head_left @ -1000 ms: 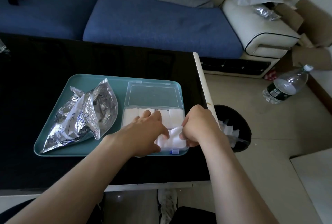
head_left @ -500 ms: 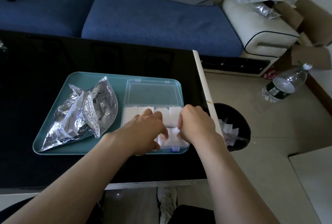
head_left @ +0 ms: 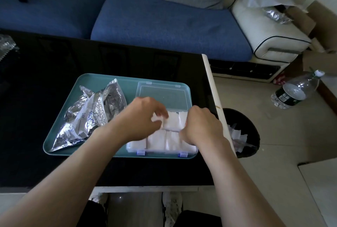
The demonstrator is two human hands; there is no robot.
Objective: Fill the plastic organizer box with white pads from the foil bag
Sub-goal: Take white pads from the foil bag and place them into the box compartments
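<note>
A clear plastic organizer box (head_left: 134,147) lies on the right half of a teal tray (head_left: 60,136), its lid (head_left: 162,95) folded open toward the back. White pads (head_left: 173,122) fill its compartments in two rows. My left hand (head_left: 142,119) hovers over the back row and pinches a pad between thumb and fingers, though it is blurred. My right hand (head_left: 201,126) sits at the box's right end, fingers curled down onto a pad there, with its fingertips hidden. The crumpled foil bag (head_left: 91,117) lies on the left half of the tray.
The tray rests on a black table (head_left: 36,84) whose white right edge runs past my right wrist. A black bin (head_left: 251,135) with white scraps stands on the floor beside it. A plastic bottle (head_left: 295,91) lies farther right. A blue sofa (head_left: 164,26) is behind.
My left hand has moved from the front row up to the back row. My right hand has shifted slightly back and right. The front row of pads now shows.
</note>
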